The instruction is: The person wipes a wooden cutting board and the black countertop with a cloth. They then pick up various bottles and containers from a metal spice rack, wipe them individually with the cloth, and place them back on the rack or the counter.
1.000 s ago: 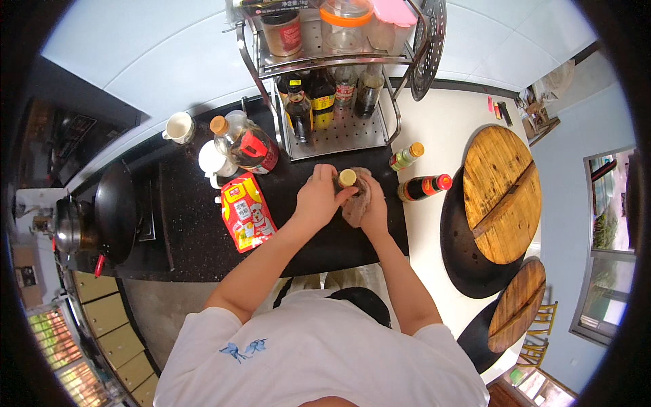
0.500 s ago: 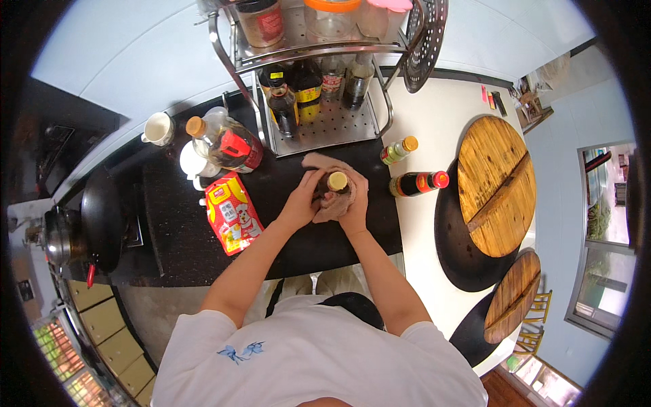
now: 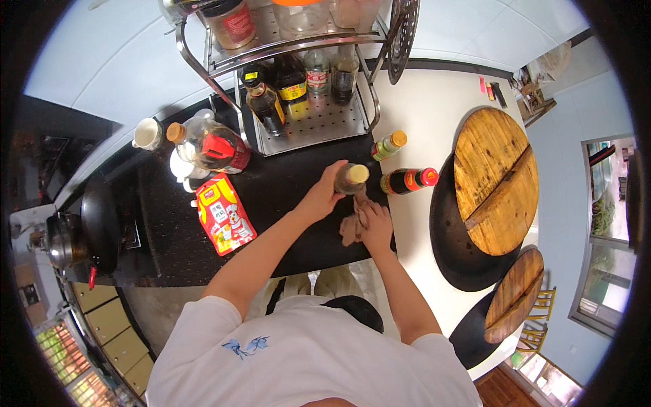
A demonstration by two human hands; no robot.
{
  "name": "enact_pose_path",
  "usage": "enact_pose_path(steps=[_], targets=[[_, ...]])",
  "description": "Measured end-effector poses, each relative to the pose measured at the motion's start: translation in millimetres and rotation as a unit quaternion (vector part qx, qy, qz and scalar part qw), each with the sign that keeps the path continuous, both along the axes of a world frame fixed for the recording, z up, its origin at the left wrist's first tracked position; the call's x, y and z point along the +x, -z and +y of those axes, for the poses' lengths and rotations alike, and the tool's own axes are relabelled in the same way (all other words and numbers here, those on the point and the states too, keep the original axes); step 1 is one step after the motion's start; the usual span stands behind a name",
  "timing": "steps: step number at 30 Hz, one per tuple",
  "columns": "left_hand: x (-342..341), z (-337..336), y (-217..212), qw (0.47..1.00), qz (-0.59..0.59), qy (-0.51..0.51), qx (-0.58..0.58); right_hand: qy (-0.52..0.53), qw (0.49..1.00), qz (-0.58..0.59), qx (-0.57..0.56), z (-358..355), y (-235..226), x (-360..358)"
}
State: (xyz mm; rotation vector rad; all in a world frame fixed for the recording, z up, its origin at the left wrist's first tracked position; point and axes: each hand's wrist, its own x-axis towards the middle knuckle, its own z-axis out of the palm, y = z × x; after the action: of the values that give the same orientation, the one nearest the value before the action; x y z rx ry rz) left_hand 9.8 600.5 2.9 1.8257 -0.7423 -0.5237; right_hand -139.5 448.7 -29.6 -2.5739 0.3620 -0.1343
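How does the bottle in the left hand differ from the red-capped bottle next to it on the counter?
The held bottle has a yellow cap and stands upright in the left hand; the red-capped bottle lies on its side, untouched. The held bottle sits on the black counter, the red-capped one on the white part. Both look dark.

I take the metal two-shelf rack (image 3: 298, 122) as my landmark. In front of it and to its left, a flat red and yellow pouch package (image 3: 224, 216) lies on the dark counter. Left of the rack, a clear plastic bottle lying on its side carries a red label (image 3: 218, 147). On the rack's lower shelf, one dark glass bottle has a yellow label (image 3: 293, 90) and the clear bottle beside it a red label (image 3: 317, 76). On the upper shelf, a jar wears a red label (image 3: 238, 24). Right of the rack, a lying dark bottle shows a red and yellow label (image 3: 405, 180).
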Motion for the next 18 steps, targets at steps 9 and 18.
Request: enact_pose_path(steps=[9, 18], targets=[[-2.6, -48.2, -12.8, 1.000, -0.023, -0.003, -0.003, 0.114, 0.992, 0.029, 0.051, -29.6, 8.5, -61.6], [85.8, 13.4, -18.7, 0.870, -0.235, -0.434, -0.019, -0.052, 0.968, -0.167, 0.181, 13.7, -49.1, -9.8]])
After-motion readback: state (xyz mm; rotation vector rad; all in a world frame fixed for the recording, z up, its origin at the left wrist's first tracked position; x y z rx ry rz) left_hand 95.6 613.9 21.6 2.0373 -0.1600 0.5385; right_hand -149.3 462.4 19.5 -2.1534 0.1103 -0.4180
